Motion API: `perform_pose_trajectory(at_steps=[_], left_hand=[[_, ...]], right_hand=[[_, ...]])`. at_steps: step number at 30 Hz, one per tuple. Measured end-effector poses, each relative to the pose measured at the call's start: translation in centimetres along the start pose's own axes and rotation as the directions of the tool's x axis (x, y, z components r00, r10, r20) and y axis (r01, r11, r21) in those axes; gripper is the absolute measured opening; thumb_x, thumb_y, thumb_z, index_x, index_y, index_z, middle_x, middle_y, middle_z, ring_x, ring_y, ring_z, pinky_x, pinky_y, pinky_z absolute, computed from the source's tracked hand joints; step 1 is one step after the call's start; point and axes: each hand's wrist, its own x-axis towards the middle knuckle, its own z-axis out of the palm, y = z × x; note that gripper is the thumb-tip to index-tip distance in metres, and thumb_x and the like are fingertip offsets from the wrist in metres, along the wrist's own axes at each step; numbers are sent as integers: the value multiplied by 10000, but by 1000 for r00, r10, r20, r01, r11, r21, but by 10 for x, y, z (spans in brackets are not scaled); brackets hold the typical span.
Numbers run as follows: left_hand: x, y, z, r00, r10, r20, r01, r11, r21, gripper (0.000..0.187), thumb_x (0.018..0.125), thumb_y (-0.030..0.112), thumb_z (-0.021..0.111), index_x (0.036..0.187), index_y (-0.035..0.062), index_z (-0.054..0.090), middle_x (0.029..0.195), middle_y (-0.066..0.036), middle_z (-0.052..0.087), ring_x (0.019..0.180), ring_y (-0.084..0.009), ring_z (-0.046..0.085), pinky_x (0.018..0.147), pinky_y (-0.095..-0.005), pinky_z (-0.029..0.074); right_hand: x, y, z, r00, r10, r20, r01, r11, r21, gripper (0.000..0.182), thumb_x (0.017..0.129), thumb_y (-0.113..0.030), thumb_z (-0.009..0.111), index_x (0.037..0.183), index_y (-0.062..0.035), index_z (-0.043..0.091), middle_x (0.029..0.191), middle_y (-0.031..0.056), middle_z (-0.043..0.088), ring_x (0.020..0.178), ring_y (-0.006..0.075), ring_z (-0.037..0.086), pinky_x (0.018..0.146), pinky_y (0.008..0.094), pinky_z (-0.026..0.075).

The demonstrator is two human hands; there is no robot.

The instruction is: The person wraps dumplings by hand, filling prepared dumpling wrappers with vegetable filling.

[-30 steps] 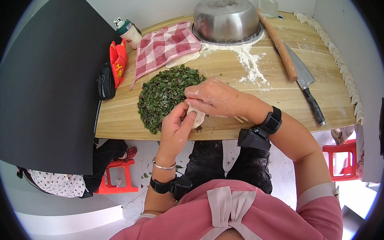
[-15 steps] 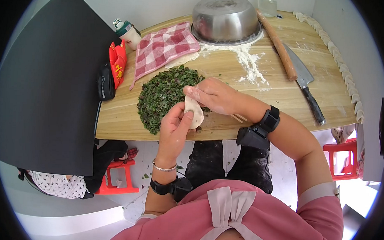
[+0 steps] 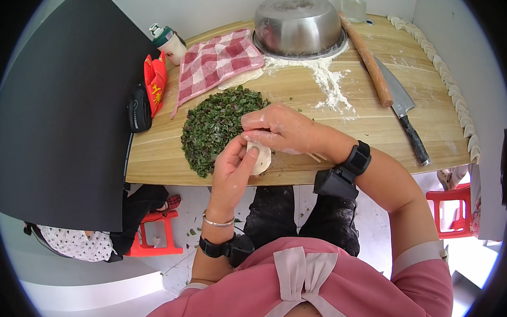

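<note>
A pale dumpling point(image 3: 260, 160), folded from dough, is between my two hands close to the table's front edge. My left hand point(image 3: 231, 163) grips it from the left, thumb pressed on its face. From above, my right hand point(image 3: 279, 128) pinches its upper edge, fingertips against those of my left. Flour whitens the right fingers. Just behind and to the left lies a heap of chopped green leaves point(image 3: 218, 126). Chopstick ends point(image 3: 317, 157) poke out beneath my right wrist.
A steel basin point(image 3: 297, 26) sits upside down at the back, with spilled flour point(image 3: 331, 86) before it. A rolling pin point(image 3: 368, 62) rests across a cleaver point(image 3: 398, 96) on the right. Finished dumplings point(image 3: 454, 93) line the right edge. A checked cloth point(image 3: 220, 62) covers dough at back left.
My right fingers have come down onto the dumpling's upper edge, now covering more of it. The dumpling shows smaller and rounder between my hands.
</note>
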Motion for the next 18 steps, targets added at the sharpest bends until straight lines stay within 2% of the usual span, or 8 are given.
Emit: perform_pose_trajectory(at_steps=[2,4,5,7,11,13,16,18], left_hand=[[0,-2,0,1000,16,-24,-16,1000,-15,189,952,91,497,1112,-5,528,895,4,614,750,-30,548,644,-189,444],[0,-9,-6,997,-12,76,9,999,47,183,954,102,497,1107,7,527,888,5,617,742,-26,547,625,-181,439],[1,-10,-7,997,-12,79,8,999,48,183,954,102,497,1107,7,527,888,5,617,742,-26,547,625,-181,439],[1,-11,-7,999,-20,48,20,1000,7,206,955,158,504,1112,27,537,926,-17,624,755,-64,582,597,-195,452],[3,-9,-6,999,28,-30,-29,999,-26,197,959,166,494,1104,38,528,904,-20,622,734,-74,587,575,-202,457],[4,-8,-5,995,30,-92,-34,998,-47,178,965,157,484,1094,41,520,884,-1,623,709,-28,561,570,-177,436],[3,-7,-6,997,8,-77,-11,999,-49,185,967,167,479,1100,44,518,886,-6,623,716,-36,570,571,-182,443],[2,-5,-4,998,-5,-68,1,998,-58,188,968,171,477,1101,44,518,887,-11,625,720,-44,576,572,-186,448]], right_hand=[[-1,-1,-1,1000,-6,2,6,1000,-13,314,924,-259,464,776,15,507,714,204,516,671,368,529,622,435,412],[-2,-3,-3,949,307,77,-310,950,36,397,966,-325,377,804,11,514,743,208,538,701,382,538,644,445,414],[-2,-3,-3,949,307,75,-310,950,35,397,966,-325,377,804,11,514,743,208,538,701,382,538,644,445,414],[-2,-3,0,968,216,-128,-205,974,94,462,986,-375,308,836,3,526,782,214,562,746,397,548,671,457,414],[-2,4,4,976,196,-96,-202,978,-48,410,975,-356,346,876,-5,533,803,215,569,782,410,546,700,476,410],[-1,5,4,995,97,-23,-99,990,-101,323,950,-301,416,873,-10,532,782,217,565,779,416,546,691,484,417],[-1,8,6,999,34,-28,-37,995,-94,244,940,-244,474,853,-17,482,737,195,492,723,407,506,624,457,392],[-2,7,8,999,28,-37,-33,992,-123,230,933,-232,488,849,-18,485,735,193,496,718,409,510,617,460,392]])
